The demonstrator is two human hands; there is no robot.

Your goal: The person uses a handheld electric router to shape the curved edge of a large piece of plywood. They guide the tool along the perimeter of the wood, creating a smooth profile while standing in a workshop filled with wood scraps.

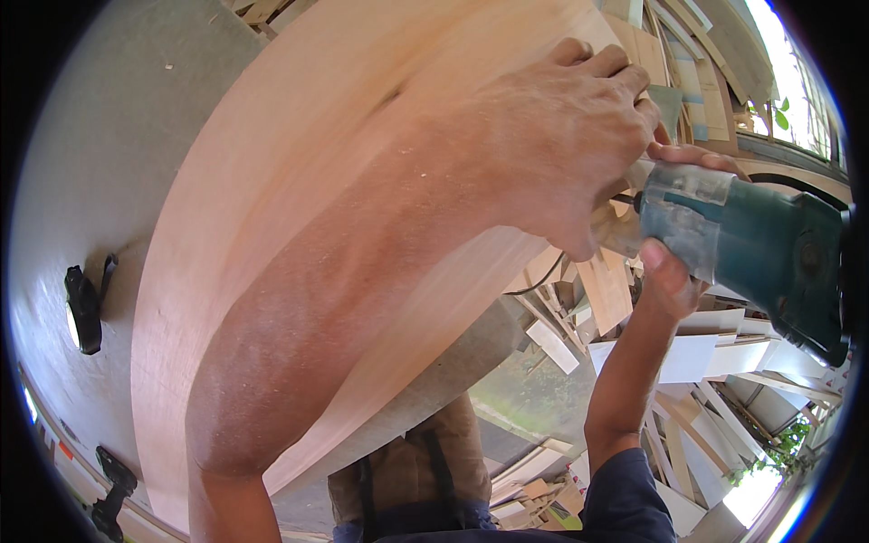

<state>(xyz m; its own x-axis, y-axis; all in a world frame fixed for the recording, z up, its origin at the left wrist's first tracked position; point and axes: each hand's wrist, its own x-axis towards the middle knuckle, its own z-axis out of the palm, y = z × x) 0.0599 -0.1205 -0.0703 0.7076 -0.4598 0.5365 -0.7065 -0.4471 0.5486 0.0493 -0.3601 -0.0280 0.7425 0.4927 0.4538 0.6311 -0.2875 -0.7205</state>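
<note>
A broad, pale wooden board (299, 118) with a curved outer edge stretches up through the middle of the view. My left forearm lies across it, and my left hand (579, 127) has its fingers bent over the board's right edge. Close beside it, my right hand (674, 276) is wrapped round a green corded-type power tool (769, 249), which looks like a trim router. Its clear front housing points at the board's edge next to my left hand. A thin dark shaft shows at its front; the contact point is hidden behind my left hand.
On the grey surface to the left lie a small black object (83, 308) and a black tool (113, 493). Wood offcuts and white panels (697, 357) pile up at the right. More boards (706, 63) lean near a bright window (801, 90) at upper right.
</note>
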